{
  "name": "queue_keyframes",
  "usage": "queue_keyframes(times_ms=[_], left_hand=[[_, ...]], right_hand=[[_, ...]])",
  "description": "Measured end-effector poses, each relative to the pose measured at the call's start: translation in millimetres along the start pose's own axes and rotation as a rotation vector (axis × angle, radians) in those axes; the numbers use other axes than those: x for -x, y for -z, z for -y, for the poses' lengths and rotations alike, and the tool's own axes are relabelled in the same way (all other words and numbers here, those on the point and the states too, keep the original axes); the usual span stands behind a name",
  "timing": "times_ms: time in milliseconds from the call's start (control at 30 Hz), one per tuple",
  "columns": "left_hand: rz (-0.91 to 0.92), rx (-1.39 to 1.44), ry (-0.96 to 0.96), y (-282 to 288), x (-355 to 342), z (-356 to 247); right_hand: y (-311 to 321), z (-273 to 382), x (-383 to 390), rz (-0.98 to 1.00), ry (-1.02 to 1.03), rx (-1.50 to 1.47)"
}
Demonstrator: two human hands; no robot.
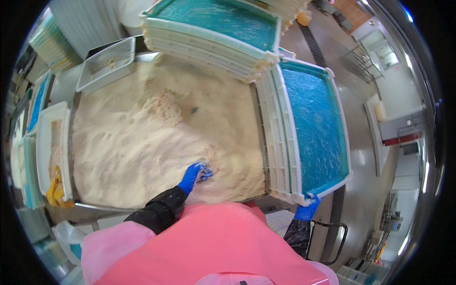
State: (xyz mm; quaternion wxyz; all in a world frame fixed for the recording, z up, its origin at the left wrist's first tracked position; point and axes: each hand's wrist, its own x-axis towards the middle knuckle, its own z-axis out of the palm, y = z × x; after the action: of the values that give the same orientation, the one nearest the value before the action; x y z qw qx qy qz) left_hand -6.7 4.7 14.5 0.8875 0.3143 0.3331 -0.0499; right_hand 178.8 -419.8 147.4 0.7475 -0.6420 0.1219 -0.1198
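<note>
A wide table bed holds a thick layer of pale, flour-like powder, heaped and uneven. My left hand, in a blue glove dusted with powder, reaches into this layer near the table's front side. Its fingers look bent and slightly apart, with no held object visible. Just beyond them is a small pinkish, crumbly patch. To the right, my blue-gloved right hand grips the near corner of a white plastic tray. Bright blue mesh-like sheeting lines that tray, which tops a stack.
Another stack of white trays with a teal lining stands at the back. A white slotted basket sits at the far left corner. A white tub with a yellow glove is at left. A black cart handle stands near my right arm.
</note>
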Motion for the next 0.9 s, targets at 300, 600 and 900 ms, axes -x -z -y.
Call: queue_keyframes(times_ms=[300,600,900], left_hand=[[0.094,0.053,-0.056,14.6,-7.6,23.9],[0.293,-0.023,-0.257,34.2,-27.9,32.4],[-0.153,-0.348,-0.210,48.8,18.8,-27.4]], right_hand=[[91.2,-26.8,-2.7,0.097,-0.300,-0.018],[69.9,-7.7,-19.1,0.145,-0.278,0.070],[-71.1,51.6,78.2,-0.183,0.682,0.711]])
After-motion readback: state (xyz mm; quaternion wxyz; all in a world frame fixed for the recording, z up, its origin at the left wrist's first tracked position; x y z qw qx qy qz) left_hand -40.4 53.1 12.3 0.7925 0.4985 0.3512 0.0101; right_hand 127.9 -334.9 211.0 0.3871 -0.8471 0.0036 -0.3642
